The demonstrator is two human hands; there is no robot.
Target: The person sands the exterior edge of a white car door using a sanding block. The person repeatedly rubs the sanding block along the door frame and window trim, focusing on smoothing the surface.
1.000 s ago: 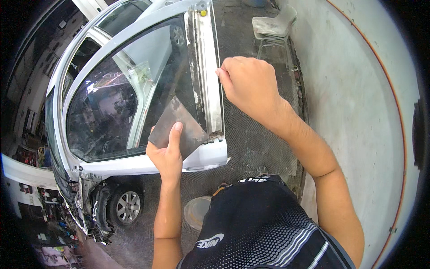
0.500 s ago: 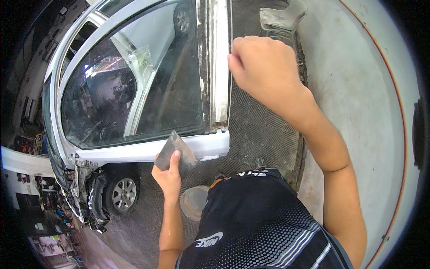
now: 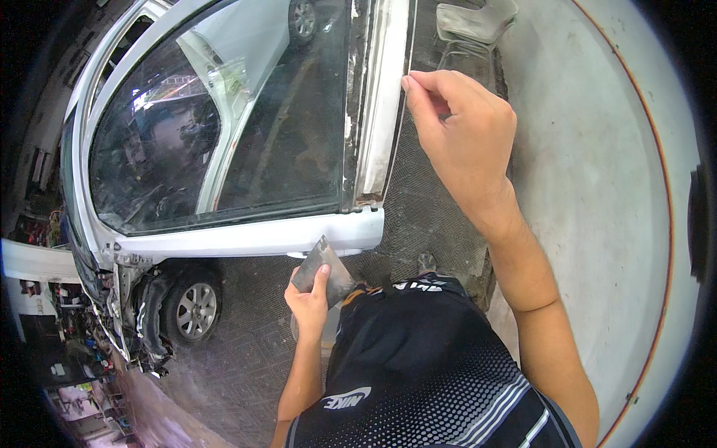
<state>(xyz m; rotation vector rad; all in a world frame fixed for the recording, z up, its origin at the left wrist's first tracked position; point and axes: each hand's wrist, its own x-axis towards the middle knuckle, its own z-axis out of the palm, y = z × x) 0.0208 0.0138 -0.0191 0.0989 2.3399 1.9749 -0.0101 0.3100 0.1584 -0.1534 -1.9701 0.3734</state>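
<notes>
My left hand (image 3: 308, 300) grips a thin, flat grey plate (image 3: 334, 276) with straight edges and a smeared surface, thumb on top. The plate is near the lower edge of a white car door (image 3: 299, 237) with a dark window. My right hand (image 3: 470, 123) is closed in a pinch, its fingertips at the upright white frame edge (image 3: 385, 97) of the door. Whatever lies between those fingertips, if anything, is too small to make out. Along that frame the paint is chipped and dirty.
A grey plastic chair (image 3: 478, 22) stands at the far right beside a pale wall (image 3: 590, 149) with an orange cable along it. Below the door's left end are a car wheel (image 3: 196, 310) and exposed, torn body parts (image 3: 138, 313). Patterned mats cover the floor.
My left hand has moved right with the grey plate. My right hand has turned, from a fist seen from above to a pinch with thumb showing at the frame edge. The view has shifted slightly.
</notes>
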